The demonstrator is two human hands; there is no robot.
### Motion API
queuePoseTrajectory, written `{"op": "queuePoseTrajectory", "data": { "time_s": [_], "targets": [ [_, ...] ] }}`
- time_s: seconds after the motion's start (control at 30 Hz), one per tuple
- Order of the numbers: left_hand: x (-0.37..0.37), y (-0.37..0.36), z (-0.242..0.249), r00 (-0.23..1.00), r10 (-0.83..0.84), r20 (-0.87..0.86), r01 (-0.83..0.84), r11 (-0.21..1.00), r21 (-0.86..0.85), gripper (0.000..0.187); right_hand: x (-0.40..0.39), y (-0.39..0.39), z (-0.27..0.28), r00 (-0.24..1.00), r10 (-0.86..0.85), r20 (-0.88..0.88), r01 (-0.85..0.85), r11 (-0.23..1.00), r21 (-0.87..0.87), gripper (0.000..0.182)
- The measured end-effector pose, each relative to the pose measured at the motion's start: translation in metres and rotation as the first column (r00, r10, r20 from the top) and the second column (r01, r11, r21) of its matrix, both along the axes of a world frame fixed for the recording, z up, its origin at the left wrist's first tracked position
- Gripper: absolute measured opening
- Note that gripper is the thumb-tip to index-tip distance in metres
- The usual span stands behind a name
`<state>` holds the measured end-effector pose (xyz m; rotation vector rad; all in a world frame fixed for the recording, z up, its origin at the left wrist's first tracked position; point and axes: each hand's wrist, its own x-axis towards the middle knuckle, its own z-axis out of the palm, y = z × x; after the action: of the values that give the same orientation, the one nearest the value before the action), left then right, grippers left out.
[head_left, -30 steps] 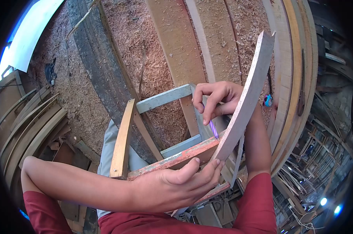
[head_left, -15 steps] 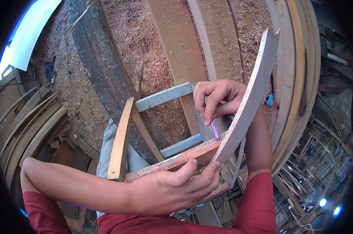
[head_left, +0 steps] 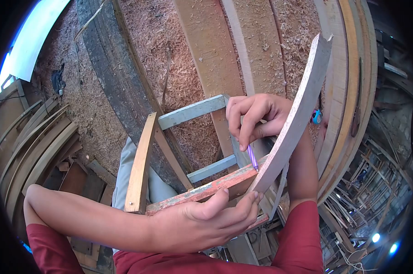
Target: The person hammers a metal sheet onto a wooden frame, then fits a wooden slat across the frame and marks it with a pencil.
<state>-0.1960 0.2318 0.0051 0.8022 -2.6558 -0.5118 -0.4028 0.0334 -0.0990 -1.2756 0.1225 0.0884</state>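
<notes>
A purple-striped pen [head_left: 252, 157] is pinched in my right hand [head_left: 260, 116], its tip touching the top of a worn red-painted bar [head_left: 202, 190] close to a curved grey wooden strip [head_left: 297, 109]. My left hand [head_left: 211, 217] lies below the bar, with its fingertips closed against the strip's lower end, where strip and bar meet. A light-brown curved piece [head_left: 141, 169] stands at the bar's left end. Pale blue-grey crosspieces [head_left: 192, 112] and brown slats form the rest of the frame. Part of my right forearm is hidden behind the grey strip.
A dark weathered beam [head_left: 117, 68] and wide planks [head_left: 211, 50] lie over wood shavings. Curved boards [head_left: 42, 155] are stacked at the left, with more long boards [head_left: 348, 91] at the right. A blue tape measure [head_left: 316, 117] is beyond the grey strip.
The pen tip has shifted slightly down and right along the red bar, closer to the grey strip. The strip's upper end has moved a little to the right.
</notes>
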Motion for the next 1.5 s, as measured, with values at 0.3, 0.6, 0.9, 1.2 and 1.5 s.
{"op": "queuePoseTrajectory", "data": {
  "time_s": [0.3,0.6,0.9,1.2,1.5],
  "targets": [
    [0.0,-0.002,-0.002,0.999,0.001,-0.041,0.0,1.0,0.023,0.044,0.001,-0.002,-0.003,1.0,0.005,0.031,-0.005,1.0,-0.009,0.011],
    [-0.002,0.0,-0.003,0.998,-0.002,-0.058,0.005,0.999,0.043,0.047,0.0,0.002,0.002,0.998,-0.041,-0.057,0.043,0.999,0.032,0.005],
    [-0.001,0.0,-0.002,0.999,-0.008,-0.046,0.011,0.999,0.053,0.047,0.003,0.001,0.001,0.999,-0.033,-0.017,0.033,0.998,0.045,0.005],
    [-0.002,0.0,-0.002,1.0,0.013,-0.028,-0.012,1.0,0.019,0.047,0.004,0.002,-0.001,1.0,-0.025,0.002,0.025,0.998,0.059,0.003],
    [-0.001,-0.001,-0.002,0.999,0.01,-0.033,-0.009,1.0,0.029,0.044,0.002,0.002,-0.006,0.999,-0.036,0.025,0.034,0.996,0.08,0.004]
  ]
}}
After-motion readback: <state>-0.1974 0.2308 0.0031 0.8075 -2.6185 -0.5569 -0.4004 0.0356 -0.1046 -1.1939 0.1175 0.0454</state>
